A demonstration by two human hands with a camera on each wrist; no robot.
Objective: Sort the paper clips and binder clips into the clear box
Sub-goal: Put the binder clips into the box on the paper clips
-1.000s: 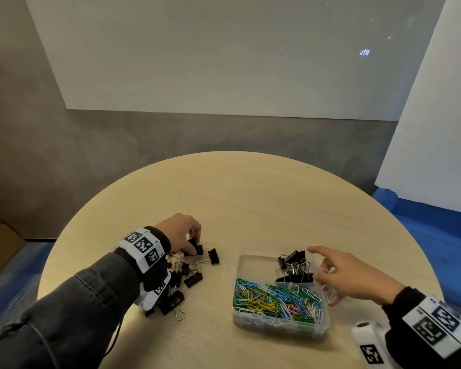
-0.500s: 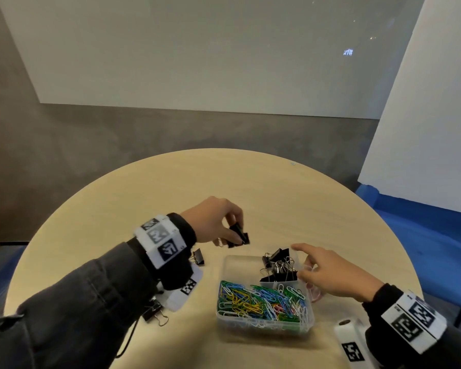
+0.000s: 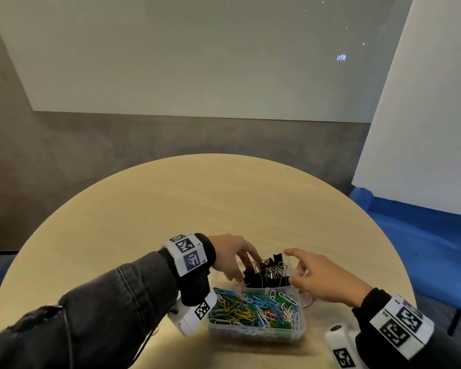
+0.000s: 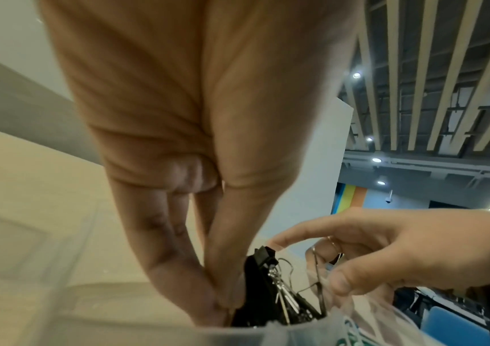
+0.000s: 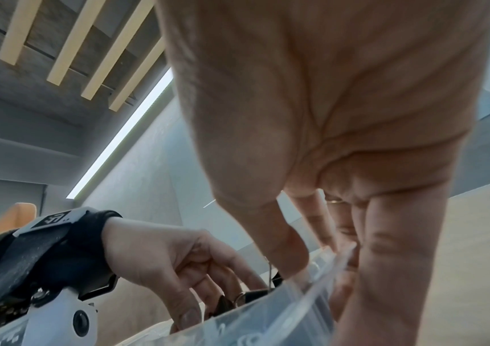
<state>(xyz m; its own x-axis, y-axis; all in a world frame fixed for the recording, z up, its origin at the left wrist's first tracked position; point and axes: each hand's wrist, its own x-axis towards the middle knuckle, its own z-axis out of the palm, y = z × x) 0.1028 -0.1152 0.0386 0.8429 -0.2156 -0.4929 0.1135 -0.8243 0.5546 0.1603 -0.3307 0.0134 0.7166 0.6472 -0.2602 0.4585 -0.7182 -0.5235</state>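
Over the clear box, left hand pinches a black binder clip; right hand grips the box's far wall.

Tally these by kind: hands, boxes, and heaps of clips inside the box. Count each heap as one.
Hands: 2, the left hand and the right hand
Box: 1
Binder clip heap: 1, far compartment
Paper clip heap: 1, near compartment
Total: 5
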